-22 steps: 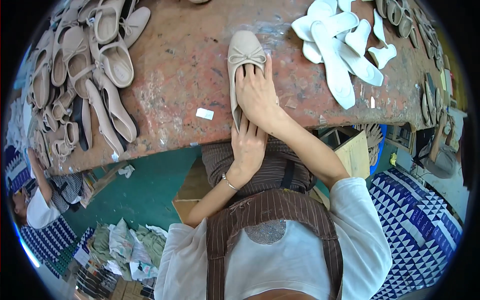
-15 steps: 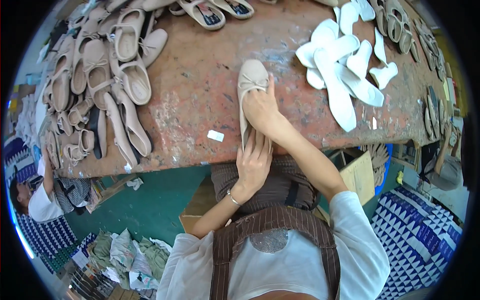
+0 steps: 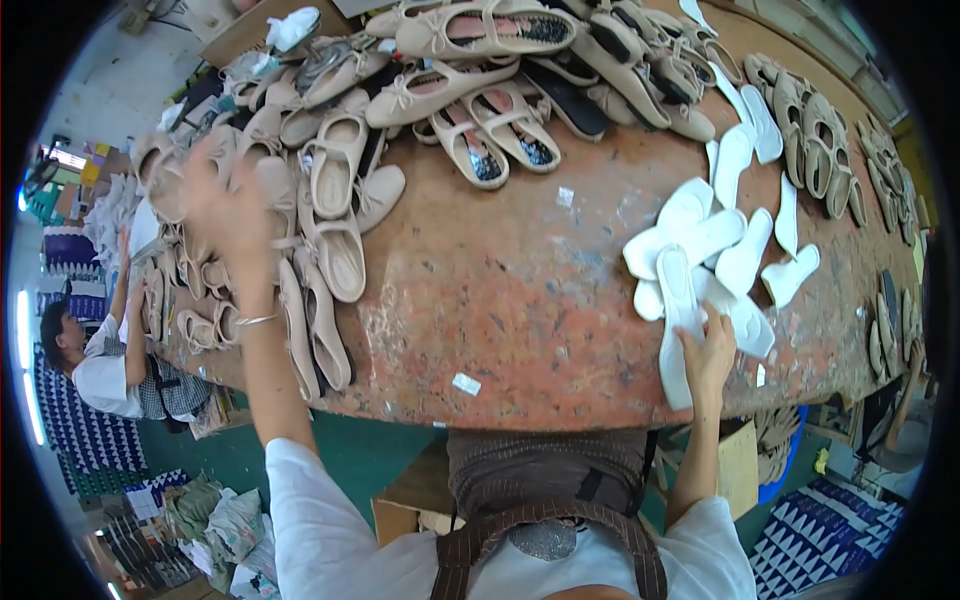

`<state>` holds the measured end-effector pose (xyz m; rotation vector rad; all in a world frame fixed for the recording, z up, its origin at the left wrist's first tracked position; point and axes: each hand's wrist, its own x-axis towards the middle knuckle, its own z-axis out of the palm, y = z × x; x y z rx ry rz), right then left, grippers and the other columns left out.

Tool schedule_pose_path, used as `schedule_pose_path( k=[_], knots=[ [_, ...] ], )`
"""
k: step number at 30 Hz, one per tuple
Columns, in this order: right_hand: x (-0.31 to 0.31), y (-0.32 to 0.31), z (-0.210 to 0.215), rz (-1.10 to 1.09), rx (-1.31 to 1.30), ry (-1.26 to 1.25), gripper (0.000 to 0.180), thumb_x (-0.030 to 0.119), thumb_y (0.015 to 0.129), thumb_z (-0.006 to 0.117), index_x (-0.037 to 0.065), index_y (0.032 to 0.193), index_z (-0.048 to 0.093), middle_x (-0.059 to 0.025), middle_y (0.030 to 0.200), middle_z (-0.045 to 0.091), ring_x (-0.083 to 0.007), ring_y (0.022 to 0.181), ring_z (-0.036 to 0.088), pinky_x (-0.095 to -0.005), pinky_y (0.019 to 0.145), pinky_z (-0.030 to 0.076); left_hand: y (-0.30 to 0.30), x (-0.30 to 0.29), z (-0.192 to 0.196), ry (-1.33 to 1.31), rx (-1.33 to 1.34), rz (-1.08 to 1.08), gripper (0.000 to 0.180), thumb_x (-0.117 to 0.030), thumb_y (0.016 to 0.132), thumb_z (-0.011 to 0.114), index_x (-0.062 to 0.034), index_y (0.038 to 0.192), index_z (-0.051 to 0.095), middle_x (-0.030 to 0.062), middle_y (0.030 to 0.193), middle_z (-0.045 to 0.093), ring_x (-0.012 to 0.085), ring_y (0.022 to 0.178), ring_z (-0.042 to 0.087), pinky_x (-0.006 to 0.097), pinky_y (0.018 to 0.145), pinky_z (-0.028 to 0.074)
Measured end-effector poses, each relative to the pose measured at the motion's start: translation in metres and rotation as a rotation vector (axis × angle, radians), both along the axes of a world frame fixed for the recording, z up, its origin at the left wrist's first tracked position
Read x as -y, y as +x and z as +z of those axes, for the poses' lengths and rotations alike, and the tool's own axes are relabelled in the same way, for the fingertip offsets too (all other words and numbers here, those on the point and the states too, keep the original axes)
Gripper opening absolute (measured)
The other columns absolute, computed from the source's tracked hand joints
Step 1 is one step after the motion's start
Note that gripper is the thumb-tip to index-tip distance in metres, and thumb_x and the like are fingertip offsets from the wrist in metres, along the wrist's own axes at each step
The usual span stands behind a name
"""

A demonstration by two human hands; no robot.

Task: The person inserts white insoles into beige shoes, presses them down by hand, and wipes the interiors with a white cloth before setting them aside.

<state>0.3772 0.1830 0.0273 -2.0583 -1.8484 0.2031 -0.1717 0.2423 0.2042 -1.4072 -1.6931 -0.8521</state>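
We work at a large worktable (image 3: 520, 300) with a worn, reddish-brown, stained top, filling the middle of the frame. Below it, we see a green floor (image 3: 330, 465); a co-worker (image 3: 105, 375) is at the far left and an open cardboard box (image 3: 397, 512) at lower centre.

Our right hand (image 3: 710, 350), right of centre, has its thumb and fingers set narrowly at the right edge of a long white insole (image 3: 677, 280). The insole lies upright in the frame, toe and heel ends extending beyond the grip; we cannot tell whether it is pinched. Our left hand (image 3: 228, 200), at upper left, is motion-blurred over beige shoes (image 3: 340, 165); we cannot tell its grip.

The beige shoes spread across the upper left and top centre. Other white insoles (image 3: 735, 240) lie partly under and beside the long one. A small white label (image 3: 466, 384) lies near the table's front edge.
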Motion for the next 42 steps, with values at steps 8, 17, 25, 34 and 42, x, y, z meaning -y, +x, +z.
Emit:
schedule_pose_path(
  k=[8,17,25,34,42],
  knots=[
    [-0.005,0.014,0.017,-0.034,-1.057,-0.031,0.032,0.0,0.083,0.064,-0.002,0.115,0.058,-0.0095,0.092,0.068,-0.0109,0.08,0.062,-0.0241,0.072,0.049,0.215,-0.224,-0.08,-0.489,1.304,-0.471,0.077,-0.039,0.085,0.07,-0.0025,0.142,0.033,0.0236,0.103,0.067,0.0328,0.077,0.07,0.038,0.058,0.06],
    [0.031,0.021,0.03,0.07,-1.956,-0.169,0.055,0.027,0.104,0.046,-0.005,0.146,0.033,-0.0269,0.135,0.053,-0.0306,0.109,0.063,-0.0428,0.099,0.051,0.167,-0.153,-0.093,-0.428,1.327,-0.728,0.033,-0.005,0.082,0.06,-0.0016,0.115,0.053,0.013,0.095,0.064,0.0231,0.088,0.067,0.036,0.068,0.055],
    [0.05,-0.017,0.089,0.492,-0.861,-0.122,0.044,0.017,0.095,0.054,-0.006,0.132,0.058,-0.0103,0.12,0.064,-0.0204,0.104,0.058,-0.0309,0.092,0.044,0.166,0.114,-0.104,-1.336,0.92,-0.727,0.044,0.007,0.086,0.054,-0.0064,0.128,0.048,0.0065,0.091,0.061,0.0155,0.084,0.06,0.027,0.075,0.046],
    [0.062,-0.101,0.034,0.897,-0.259,0.006,0.03,-0.004,0.07,0.066,0.002,0.098,0.075,-0.011,0.114,0.067,-0.0293,0.105,0.059,-0.0408,0.092,0.046,0.188,0.231,-0.167,-0.795,0.891,0.044,0.067,-0.035,0.076,0.085,-0.0003,0.126,0.056,0.0162,0.106,0.052,0.0281,0.087,0.062,0.039,0.075,0.051],
    [0.073,-0.153,0.02,1.059,-0.372,-0.051,0.029,-0.004,0.069,0.066,0.0,0.096,0.074,-0.0122,0.112,0.069,-0.0286,0.104,0.061,-0.0408,0.092,0.048,0.183,0.241,-0.184,-0.657,1.217,-0.144,0.083,-0.018,0.064,0.094,0.0054,0.131,0.051,0.0116,0.113,0.042,0.0148,0.081,0.062,0.025,0.063,0.058]
  ],
)
